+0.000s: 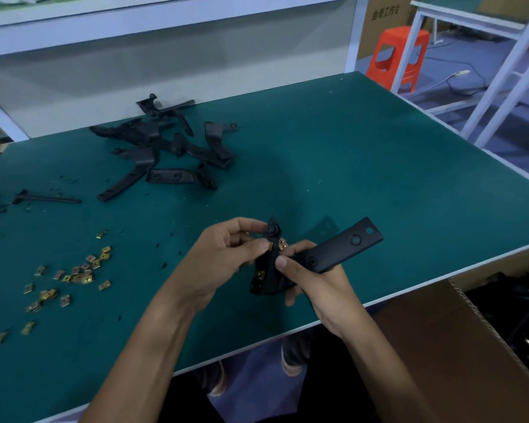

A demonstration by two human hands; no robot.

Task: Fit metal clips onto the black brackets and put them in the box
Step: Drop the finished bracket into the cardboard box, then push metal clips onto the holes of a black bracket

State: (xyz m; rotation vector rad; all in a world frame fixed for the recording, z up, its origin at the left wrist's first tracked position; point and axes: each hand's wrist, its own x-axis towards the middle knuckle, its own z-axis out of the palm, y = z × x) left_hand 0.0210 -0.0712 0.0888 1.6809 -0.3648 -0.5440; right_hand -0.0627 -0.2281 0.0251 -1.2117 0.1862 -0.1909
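Both hands, left hand and right hand, gripped a flat matte black bracket, its long axis pointing up-right.

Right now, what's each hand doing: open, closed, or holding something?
Left hand: closed, pinching the upper end of the black bracket by a metal clip.
Right hand: closed, gripping the same bracket at its middle.

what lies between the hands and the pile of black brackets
just bare green mat with a few black specks, in the head view
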